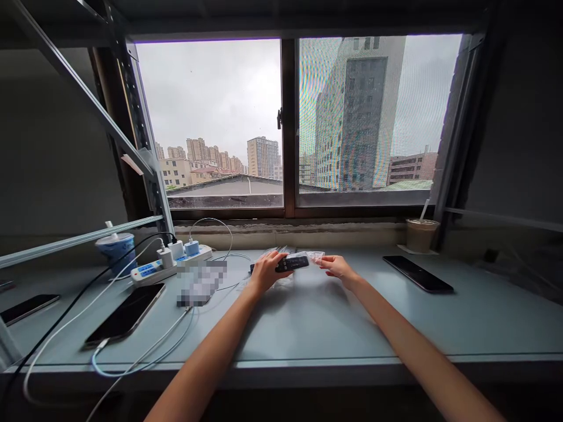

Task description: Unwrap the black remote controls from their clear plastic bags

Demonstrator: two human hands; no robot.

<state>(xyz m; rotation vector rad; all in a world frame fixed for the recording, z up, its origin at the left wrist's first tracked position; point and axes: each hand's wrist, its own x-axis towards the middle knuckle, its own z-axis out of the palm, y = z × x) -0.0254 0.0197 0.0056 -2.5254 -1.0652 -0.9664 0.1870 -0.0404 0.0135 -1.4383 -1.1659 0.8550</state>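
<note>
My left hand (pixel 267 271) is stretched far out over the table and closed round a small black device (pixel 292 263), which lies level, pointing right. My right hand (pixel 338 267) is just to its right, fingers pinching the edge of a clear plastic bag (pixel 310 256) that lies behind the device. More clear plastic (pixel 281 281) rests under and beside my left hand.
A white power strip (pixel 167 265) with chargers and cables sits at the left, by a blue cup (pixel 116 250). Phones lie at the left (pixel 125 313), the far left edge (pixel 27 308) and the right (pixel 417 273). A drink cup (pixel 421 233) stands near the window sill. A metal shelf frame (pixel 145 164) rises on the left.
</note>
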